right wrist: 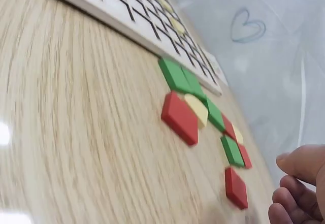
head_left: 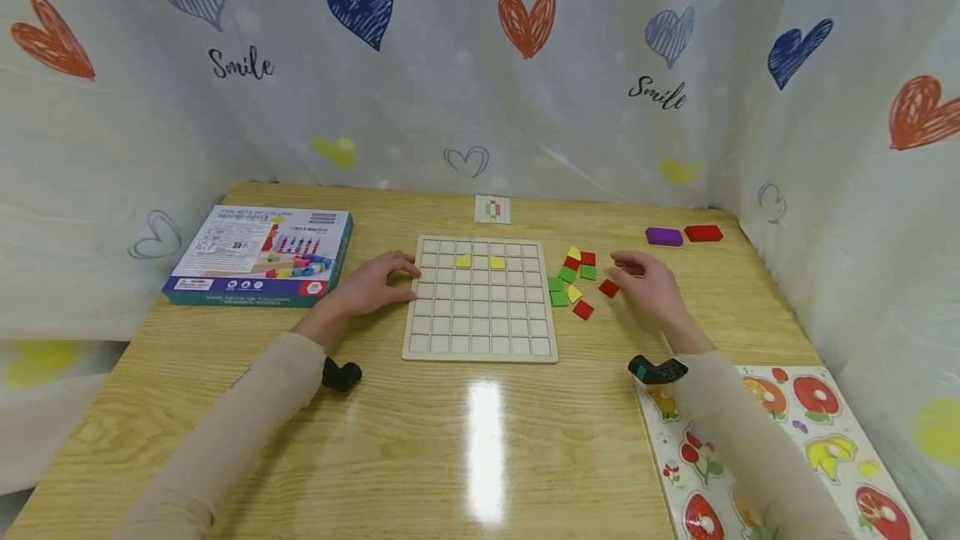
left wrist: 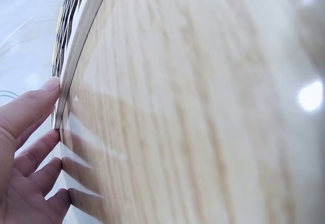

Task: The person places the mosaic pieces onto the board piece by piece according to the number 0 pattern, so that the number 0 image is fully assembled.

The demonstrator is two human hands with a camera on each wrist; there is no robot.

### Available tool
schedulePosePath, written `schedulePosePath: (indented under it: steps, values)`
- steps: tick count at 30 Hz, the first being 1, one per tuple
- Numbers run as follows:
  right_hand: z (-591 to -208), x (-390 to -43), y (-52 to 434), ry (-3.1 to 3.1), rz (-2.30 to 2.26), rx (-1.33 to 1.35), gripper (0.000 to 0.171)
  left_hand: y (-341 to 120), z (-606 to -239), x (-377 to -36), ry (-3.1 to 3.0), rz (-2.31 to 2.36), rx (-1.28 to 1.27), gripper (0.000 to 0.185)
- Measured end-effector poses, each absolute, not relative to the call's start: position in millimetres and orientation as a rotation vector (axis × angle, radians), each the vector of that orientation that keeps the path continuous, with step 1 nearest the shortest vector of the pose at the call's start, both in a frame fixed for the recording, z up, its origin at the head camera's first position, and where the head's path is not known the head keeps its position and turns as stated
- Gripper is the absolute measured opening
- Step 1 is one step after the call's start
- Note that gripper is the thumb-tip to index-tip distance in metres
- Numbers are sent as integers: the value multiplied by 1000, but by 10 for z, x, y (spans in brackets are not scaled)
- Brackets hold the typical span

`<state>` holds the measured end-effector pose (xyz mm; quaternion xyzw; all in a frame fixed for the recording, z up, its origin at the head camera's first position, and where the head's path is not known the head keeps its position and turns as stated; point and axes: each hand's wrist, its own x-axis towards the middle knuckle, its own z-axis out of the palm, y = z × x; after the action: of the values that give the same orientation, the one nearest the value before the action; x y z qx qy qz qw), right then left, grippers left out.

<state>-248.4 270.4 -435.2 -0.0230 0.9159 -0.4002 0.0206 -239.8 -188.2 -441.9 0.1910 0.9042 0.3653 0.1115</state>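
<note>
A pale wooden grid board (head_left: 480,357) lies flat on the table, with two yellow pieces (head_left: 497,262) in its second row. My left hand (head_left: 371,282) touches the board's left edge with thumb and fingertips; in the left wrist view the thumb (left wrist: 30,107) meets the rim and the fingers stay extended. To the right of the board lie several red, green and yellow tiles. My right hand (head_left: 648,283) is just beside the outermost red tile (head_left: 609,288). Its fingers are loosely bent, and the right wrist view shows nothing between them; the red tile (right wrist: 236,188) lies apart.
A small pattern card (head_left: 492,208) lies behind the board. At left is a boxed bead set (head_left: 255,261). Purple (head_left: 664,237) and red (head_left: 703,233) blocks sit at back right. A fruit picture board (head_left: 795,457) lies under the right forearm. A heart-printed curtain (head_left: 450,90) surrounds the table.
</note>
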Motion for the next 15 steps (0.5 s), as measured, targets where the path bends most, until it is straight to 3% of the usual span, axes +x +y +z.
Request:
schedulePosePath:
  steps: [15]
  values:
    - [-4483, -2395, 2960, 2870, -927, -354, 53, -1886, -4453, -2417, 2657, 1072, 573, 33]
